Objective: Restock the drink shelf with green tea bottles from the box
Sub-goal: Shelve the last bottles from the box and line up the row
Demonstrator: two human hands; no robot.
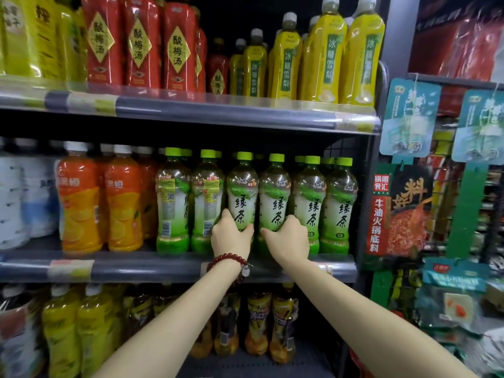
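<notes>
1. Green tea bottles (256, 203), labelled 绿茶, clear plastic with lime caps, stand upright on the middle shelf (152, 268).
2. Left hand (231, 237) grip wraps one bottle (242, 197).
3. Right hand (289, 238) grip wraps its neighbour (274, 200).

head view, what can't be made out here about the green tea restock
- The box: not in the head view at all, so remaining stock is unknown.
- Bases of the two green tea bottles being handled: covered by the left hand and right hand.
- Rear rows on the middle shelf: hidden by the front bottles and shadow.
- Price tags on the shelf edge: blurred.
</notes>
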